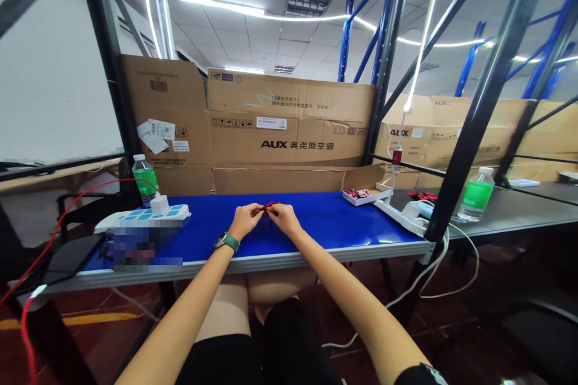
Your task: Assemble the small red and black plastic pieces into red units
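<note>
My L hand (pixel 244 221) & R hand (pixel 284 218) have fingers pinched on sm. red/blk item (pixel 273 204) above blue desk (pixel 320 216), open box (pixel 372 197) farther off to R.

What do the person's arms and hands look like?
The left hand and right hand wear no gloves. The left wrist has a watch with a green strap. The right arm has a black sleeve with a whitish marking; no left sleeve shows.

held item (pixel 270 204) red and dark – tabletop (pixel 320 225) blue, watch strap (pixel 232 242) green – cardboard (pixel 289 159) brown with black print (pixel 274 145)
</note>
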Demonstrator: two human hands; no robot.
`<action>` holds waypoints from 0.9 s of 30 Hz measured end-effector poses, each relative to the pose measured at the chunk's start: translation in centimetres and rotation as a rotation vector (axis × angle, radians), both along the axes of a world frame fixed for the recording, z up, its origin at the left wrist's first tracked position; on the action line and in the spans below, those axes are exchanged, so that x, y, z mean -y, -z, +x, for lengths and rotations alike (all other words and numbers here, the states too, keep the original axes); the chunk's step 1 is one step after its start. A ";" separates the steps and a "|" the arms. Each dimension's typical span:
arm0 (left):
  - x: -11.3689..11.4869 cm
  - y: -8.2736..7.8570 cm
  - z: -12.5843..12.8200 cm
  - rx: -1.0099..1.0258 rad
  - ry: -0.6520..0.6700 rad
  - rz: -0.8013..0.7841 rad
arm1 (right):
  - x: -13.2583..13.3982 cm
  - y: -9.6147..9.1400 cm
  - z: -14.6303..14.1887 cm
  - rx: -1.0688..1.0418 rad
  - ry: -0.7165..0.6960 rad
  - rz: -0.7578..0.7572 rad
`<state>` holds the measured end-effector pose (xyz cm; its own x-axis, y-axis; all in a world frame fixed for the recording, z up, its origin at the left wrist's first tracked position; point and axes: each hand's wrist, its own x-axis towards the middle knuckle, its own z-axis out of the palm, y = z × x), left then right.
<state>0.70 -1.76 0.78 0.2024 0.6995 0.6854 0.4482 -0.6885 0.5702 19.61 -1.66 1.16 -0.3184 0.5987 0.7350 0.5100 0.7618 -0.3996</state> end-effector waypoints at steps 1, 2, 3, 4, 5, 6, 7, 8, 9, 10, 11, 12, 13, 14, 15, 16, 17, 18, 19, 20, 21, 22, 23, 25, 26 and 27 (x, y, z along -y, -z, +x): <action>0.1 0.0 0.0 -0.021 -0.003 0.012 | 0.0 0.1 0.0 0.023 0.014 0.007; 0.1 -0.1 0.0 -0.050 -0.011 0.027 | -0.1 0.1 -0.1 0.045 0.039 0.011; 0.2 -0.1 -0.1 -0.084 -0.021 0.043 | 0.0 0.1 -0.2 0.068 0.072 0.013; 0.3 -0.2 -0.1 -0.121 -0.032 0.058 | 0.0 0.2 -0.3 0.096 0.108 0.015; 0.4 -0.3 -0.1 -0.162 -0.043 0.073 | 0.0 0.1 -0.3 0.129 0.142 0.019; 0.5 -0.4 0.0 -0.205 -0.054 0.086 | 0.1 0.1 -0.4 0.164 0.169 0.023; 0.6 -0.5 0.0 -0.248 -0.062 0.099 | 0.2 0.1 -0.5 0.196 0.185 0.026; 0.6 -0.6 0.0 -0.283 -0.066 0.110 | 0.2 0.1 -0.5 0.218 0.196 0.028; 0.7 -0.6 0.1 -0.305 -0.070 0.119 | 0.2 0.1 -0.5 0.224 0.205 0.027; 0.8 -0.7 0.2 -0.313 -0.071 0.123 | 0.3 0.1 -0.5 0.211 0.210 0.024; 0.9 -0.7 0.2 -0.307 -0.074 0.123 | 0.3 0.1 -0.4 0.182 0.206 0.021; 0.9 -0.8 0.2 -0.292 -0.083 0.119 | 0.3 0.1 -0.3 0.147 0.191 0.016; 1.0 -0.8 0.2 -0.273 -0.099 0.115 | 0.3 0.1 -0.3 0.110 0.161 0.010; 1.0 -0.8 0.2 -0.254 -0.120 0.111 | 0.3 0.1 -0.2 0.077 0.116 0.002; 1.0 -0.9 0.2 -0.236 -0.144 0.109 | 0.3 0.0 -0.2 0.051 0.066 -0.008; 0.9 -0.9 0.1 -0.219 -0.168 0.108 | 0.4 0.0 -0.2 0.030 0.025 -0.020; 0.9 -0.8 0.1 -0.204 -0.192 0.107 | 0.4 0.0 -0.3 0.017 0.003 -0.032; 0.8 -0.8 0.0 -0.195 -0.209 0.107 | 0.4 0.0 -0.4 0.013 0.008 -0.042; 0.8 -0.8 0.0 -0.193 -0.217 0.108 | 0.4 0.0 -0.4 0.021 0.040 -0.045; 0.8 -0.7 0.0 -0.200 -0.216 0.110 | 0.5 0.0 -0.4 0.042 0.088 -0.043; 0.7 -0.7 0.1 -0.218 -0.208 0.112 | 0.5 0.0 -0.5 0.078 0.135 -0.033; 0.8 -0.7 0.1 -0.245 -0.192 0.116 | 0.4 0.0 -0.4 0.121 0.171 -0.018; 0.8 -0.7 0.1 -0.278 -0.170 0.119 | 0.4 0.0 -0.4 0.164 0.191 -0.001; 0.9 -0.8 0.3 -0.336 -0.130 0.125 | 0.3 0.1 -0.3 0.208 0.189 0.018; 1.0 -0.8 0.3 -0.352 -0.117 0.129 | 0.3 0.1 -0.3 0.199 0.174 0.016; 1.1 -0.9 0.3 -0.356 -0.112 0.134 | 0.2 0.1 -0.3 0.170 0.151 0.005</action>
<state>1.02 -2.86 1.70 0.3714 0.6396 0.6730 0.6779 -0.6821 0.2741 19.29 -1.91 1.07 -0.3449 0.6457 0.6813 0.6783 0.6731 -0.2945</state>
